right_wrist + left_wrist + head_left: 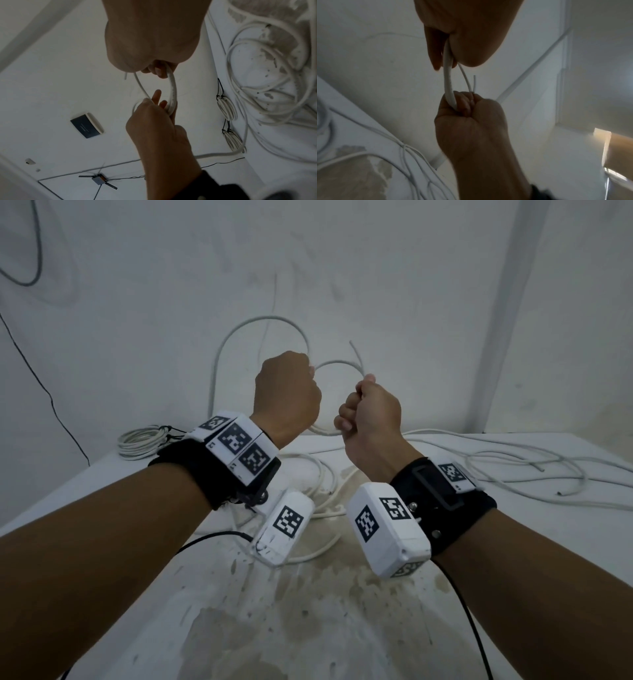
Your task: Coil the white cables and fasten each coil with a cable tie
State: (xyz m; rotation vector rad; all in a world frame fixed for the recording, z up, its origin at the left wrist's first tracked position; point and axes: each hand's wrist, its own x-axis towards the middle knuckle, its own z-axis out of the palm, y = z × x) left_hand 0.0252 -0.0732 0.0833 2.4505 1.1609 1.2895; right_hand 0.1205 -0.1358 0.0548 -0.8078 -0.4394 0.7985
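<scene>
Both hands are raised above the table (565,515) with a white cable (337,363) between them. My left hand (287,392) grips it in a fist on the left; my right hand (371,412) grips it on the right. The cable makes a small loop between the fists and a larger loop (260,319) rising behind the left hand. Its free end (356,354) sticks up above the right fist. The left wrist view has the cable (447,81) running from the left hand (467,33) to the right hand (471,119). In the right wrist view its strands (173,88) join both fists.
A tied coil (140,441) with black ties lies at the table's back left; two such coils (226,108) show in the right wrist view. Loose white cables (513,470) sprawl over the right and middle of the stained table. Walls close off the back.
</scene>
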